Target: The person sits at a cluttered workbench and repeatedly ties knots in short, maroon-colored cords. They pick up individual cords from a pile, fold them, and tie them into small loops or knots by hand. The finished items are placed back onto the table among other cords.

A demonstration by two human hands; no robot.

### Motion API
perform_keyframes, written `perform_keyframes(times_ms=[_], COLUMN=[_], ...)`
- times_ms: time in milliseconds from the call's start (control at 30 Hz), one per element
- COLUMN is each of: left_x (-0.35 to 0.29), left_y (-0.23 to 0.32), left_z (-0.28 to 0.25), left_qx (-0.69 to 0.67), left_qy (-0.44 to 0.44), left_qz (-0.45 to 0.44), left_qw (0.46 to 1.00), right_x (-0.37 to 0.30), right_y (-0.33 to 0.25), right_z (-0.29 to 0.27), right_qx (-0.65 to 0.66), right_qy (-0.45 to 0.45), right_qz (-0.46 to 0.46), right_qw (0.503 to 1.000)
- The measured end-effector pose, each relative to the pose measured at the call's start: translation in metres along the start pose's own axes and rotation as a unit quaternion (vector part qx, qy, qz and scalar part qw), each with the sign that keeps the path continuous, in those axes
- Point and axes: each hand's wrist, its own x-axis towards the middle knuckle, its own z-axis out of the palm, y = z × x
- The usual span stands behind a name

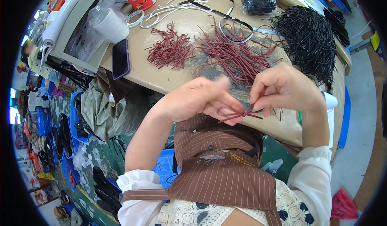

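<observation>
Here, the tan table (pixel 147 76) ends just beyond the brown apron (pixel 225 181), a strip of tabletop showing left of the large cord heap (pixel 238 60). The left hand (pixel 201 97) has fingers half curled, their hold unclear; the right hand's (pixel 280 91) thumb and forefinger pinch the dark-red cord (pixel 244 114) near the table's edge, thin, knotted, ends splayed.

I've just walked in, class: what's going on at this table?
Someone in a brown striped apron is handling a dark red cord. The right hand pinches it near what looks like a small knot; the left hand is there too, its grip unclear. Beyond lie a smaller pile and a larger pile of similar cords, with black strands heaped to the right.
</observation>
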Motion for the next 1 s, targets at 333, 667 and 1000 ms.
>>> perform_keyframes(times_ms=[333, 667, 1000], left_x=[0.014, 0.021, 0.025], left_y=[0.001, -0.001, 0.0], left_z=[0.014, 0.014, 0.009], left_qx=[-0.082, -0.049, -0.095], left_qy=[0.06, 0.046, 0.065], left_qz=[-0.01, -0.013, 0.007], left_qw=[0.995, 0.998, 0.993], right_x=[0.003, -0.001, 0.006], right_y=[0.022, 0.026, 0.053], right_z=[0.027, 0.049, 0.074], right_qx=[0.157, 0.132, 0.315], right_qy=[0.257, 0.366, 0.373], right_qz=[-0.117, -0.134, -0.228], right_qw=[0.946, 0.912, 0.842])
